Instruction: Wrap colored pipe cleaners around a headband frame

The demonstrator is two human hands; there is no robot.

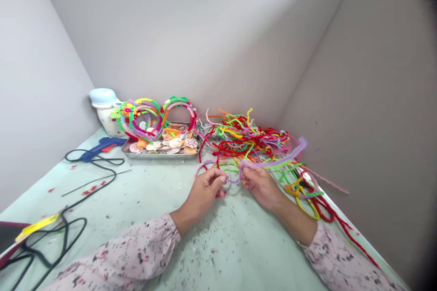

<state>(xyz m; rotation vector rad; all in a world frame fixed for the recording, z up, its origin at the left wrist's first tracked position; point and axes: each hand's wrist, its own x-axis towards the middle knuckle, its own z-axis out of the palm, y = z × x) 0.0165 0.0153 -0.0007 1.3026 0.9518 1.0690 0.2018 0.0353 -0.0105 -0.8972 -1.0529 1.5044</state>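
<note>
A fuzzy purple pipe cleaner [278,162] runs between my hands, its free end rising to the right. My left hand [209,185] is closed, thumb and fingertips pinching one part of it. Closed around another part is my right hand [261,184], a short way to the right. Between them the strand dips in a small bend. A thin band wrapped in pink and purple [201,167] shows just behind my left fingers; whether I also hold it I cannot tell. Beyond my hands lies a tangled heap of coloured pipe cleaners [242,138].
A metal tray [160,156] holds seashells [174,143] and several pipe-cleaner-wrapped headbands [143,120]. Left of it lie a blue glue gun [102,147] and a black cord [102,191]. Behind stands a white container with a blue lid [104,104]. Looped pipe cleaners [312,204] lie at the table's right edge.
</note>
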